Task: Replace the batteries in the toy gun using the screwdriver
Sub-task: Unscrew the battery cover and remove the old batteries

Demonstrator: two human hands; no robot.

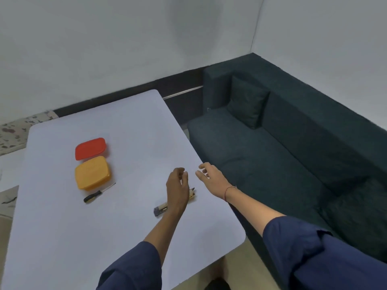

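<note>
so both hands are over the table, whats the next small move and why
Probably lower the left hand onto the toy gun and grip it: it hovers open just above the gun, the right hand is open beside it, and the screwdriver lies untouched by the yellow box, so nothing is held yet.

Red box (90, 148) just beyond orange box (92, 172) on table (125, 122); sofa (261, 153) alongside

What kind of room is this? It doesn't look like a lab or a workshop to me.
Most likely a living room or small lounge. A dark sofa with a matching cushion fills the corner of plain walls, and a white table stands right beside it.
</note>
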